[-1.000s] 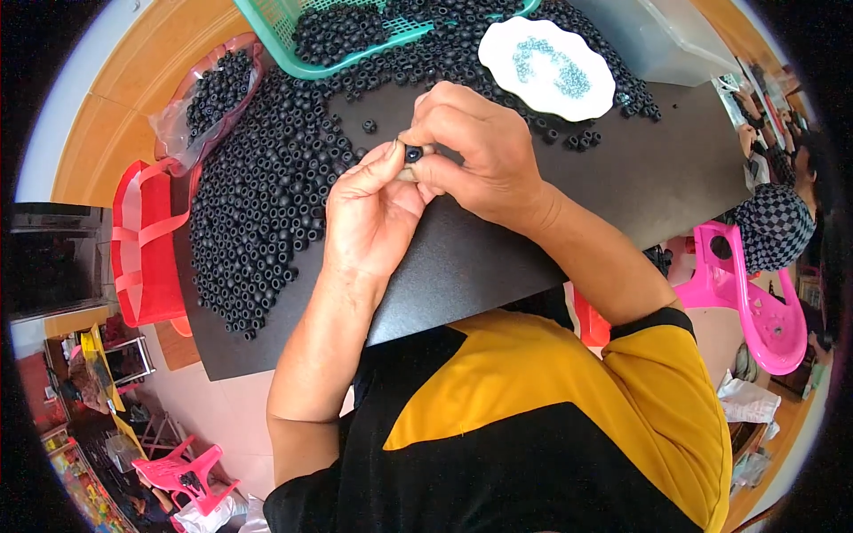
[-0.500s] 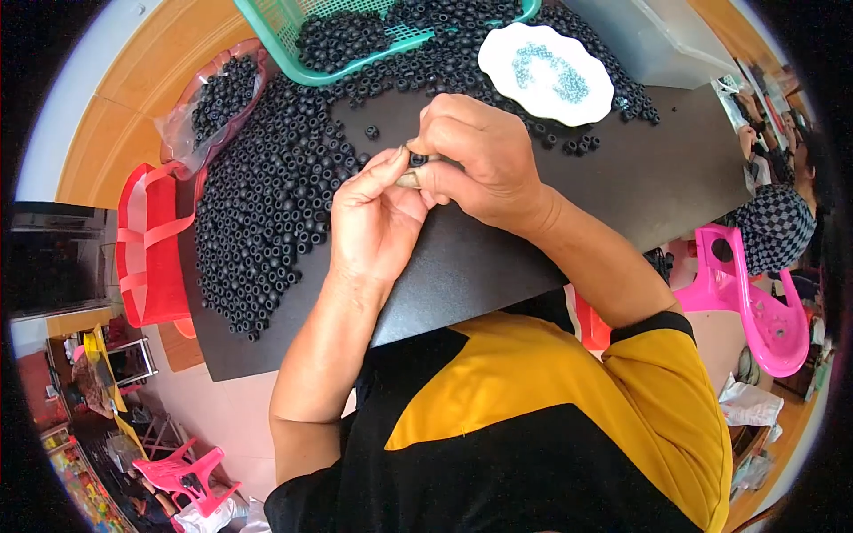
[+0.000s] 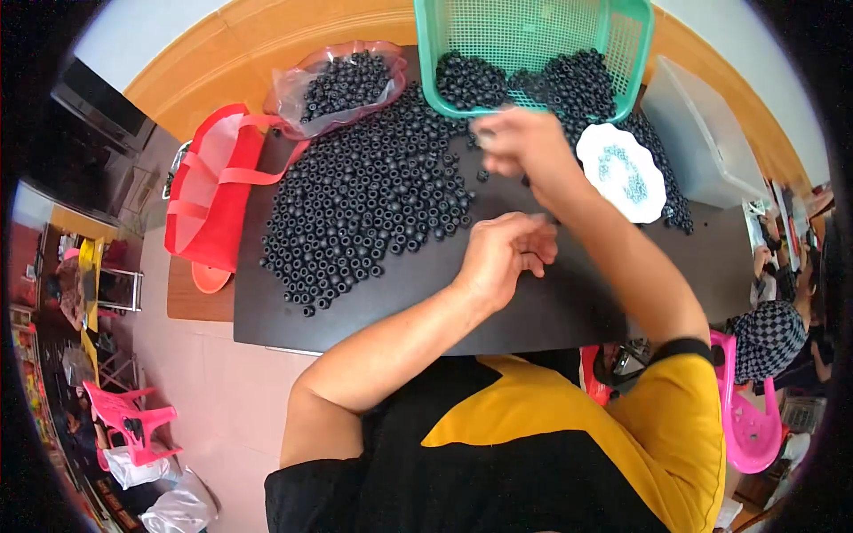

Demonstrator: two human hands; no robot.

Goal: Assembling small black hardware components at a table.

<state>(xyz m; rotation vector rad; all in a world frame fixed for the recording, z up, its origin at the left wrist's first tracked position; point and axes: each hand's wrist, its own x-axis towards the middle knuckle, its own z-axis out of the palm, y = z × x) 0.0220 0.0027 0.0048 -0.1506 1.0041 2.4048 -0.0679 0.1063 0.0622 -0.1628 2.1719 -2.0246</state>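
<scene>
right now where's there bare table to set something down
Bare tabletop lies right of the right forearm, nearer than the white plate, and in a strip between the black bead pile and the left forearm. Crowded: the left side under that pile, and the far side with the green basket and more beads.

So the black beads (image 3: 373,209) spread over the left look like plastic, mostly matt with a faint sheen. The dark counter (image 3: 577,306) is smooth, kinda satin. Far side, the green basket (image 3: 524,35) is plastic mesh. The white dish (image 3: 653,169) on the right seems smooth and glossy. Left: red bag (image 3: 218,209), matt cloth-looking. Far right: cloudy smooth plastic bin (image 3: 697,124).
</scene>
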